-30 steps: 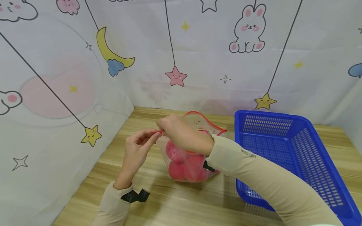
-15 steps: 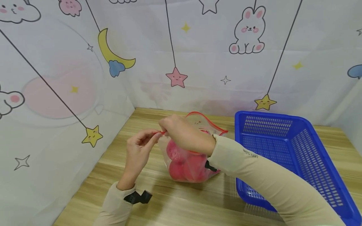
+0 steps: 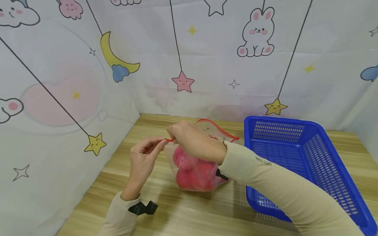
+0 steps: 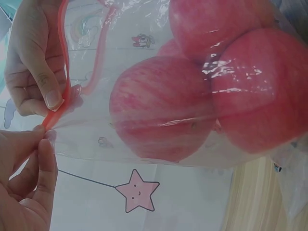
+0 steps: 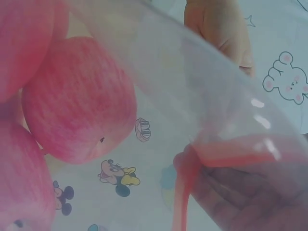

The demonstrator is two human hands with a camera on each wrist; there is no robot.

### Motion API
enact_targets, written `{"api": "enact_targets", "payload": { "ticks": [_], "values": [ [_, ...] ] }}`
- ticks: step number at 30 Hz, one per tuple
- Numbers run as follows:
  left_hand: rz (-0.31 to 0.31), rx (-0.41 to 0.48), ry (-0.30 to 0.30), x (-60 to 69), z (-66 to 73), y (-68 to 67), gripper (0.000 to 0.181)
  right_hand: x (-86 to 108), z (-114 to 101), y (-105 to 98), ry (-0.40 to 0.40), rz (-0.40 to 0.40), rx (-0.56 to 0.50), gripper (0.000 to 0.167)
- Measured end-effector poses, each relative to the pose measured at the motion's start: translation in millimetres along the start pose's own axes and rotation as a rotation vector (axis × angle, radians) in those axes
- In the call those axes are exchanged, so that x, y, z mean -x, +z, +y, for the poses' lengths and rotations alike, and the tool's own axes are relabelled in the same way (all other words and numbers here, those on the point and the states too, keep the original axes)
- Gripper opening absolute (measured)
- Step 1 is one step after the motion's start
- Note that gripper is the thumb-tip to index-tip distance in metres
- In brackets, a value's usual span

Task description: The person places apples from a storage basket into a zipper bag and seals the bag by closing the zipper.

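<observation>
A clear zip bag [image 3: 174, 164] with a red seal strip stands on the table, holding several pink-red apples [image 3: 203, 175]. My left hand [image 3: 144, 155] pinches the left corner of the red seal between thumb and fingertips. Right beside it, my right hand [image 3: 189, 139] grips the same strip, reaching across the bag's top. In the left wrist view the right thumb presses the red seal strip [image 4: 64, 53] close to the left fingertips. Toward its right end the bag's mouth stands apart. Printed cartoon figures [image 5: 119, 177] show on the plastic.
A blue plastic basket [image 3: 325, 134] stands on the table to the right, partly under the right forearm. Behind the wood-grain table [image 3: 183, 216] hangs a white cloth [image 3: 212, 65] with cartoon prints, which also covers the left side.
Along the red strip, the right hand has shifted slightly to the right, away from the left fingertips. The left hand keeps its pinch on the corner. The view has shifted slightly.
</observation>
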State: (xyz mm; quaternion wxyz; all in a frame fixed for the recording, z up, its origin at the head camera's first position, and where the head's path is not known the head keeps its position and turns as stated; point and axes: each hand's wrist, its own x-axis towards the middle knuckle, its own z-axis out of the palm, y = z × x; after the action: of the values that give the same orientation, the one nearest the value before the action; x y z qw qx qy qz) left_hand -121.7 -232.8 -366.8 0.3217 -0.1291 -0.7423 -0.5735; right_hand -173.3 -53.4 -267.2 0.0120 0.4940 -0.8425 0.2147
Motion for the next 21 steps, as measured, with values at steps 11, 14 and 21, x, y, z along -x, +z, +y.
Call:
{"api": "enact_targets", "payload": {
  "ticks": [11, 14, 21],
  "values": [
    [0.013, -0.013, 0.001, 1.3, 1.8, -0.9, 0.008, 1.4, 2.3, -0.1, -0.046, 0.007, 0.031, 0.020],
    [0.016, -0.013, 0.005, 1.1, 1.8, -1.1, 0.009, 1.5, 2.2, -0.7, -0.043, 0.006, 0.024, 0.021],
    [0.011, -0.010, -0.005, 0.2, 2.1, -0.4, 0.009, 2.6, 4.2, -1.1, -0.014, -0.009, 0.025, 0.021]
  ]
}}
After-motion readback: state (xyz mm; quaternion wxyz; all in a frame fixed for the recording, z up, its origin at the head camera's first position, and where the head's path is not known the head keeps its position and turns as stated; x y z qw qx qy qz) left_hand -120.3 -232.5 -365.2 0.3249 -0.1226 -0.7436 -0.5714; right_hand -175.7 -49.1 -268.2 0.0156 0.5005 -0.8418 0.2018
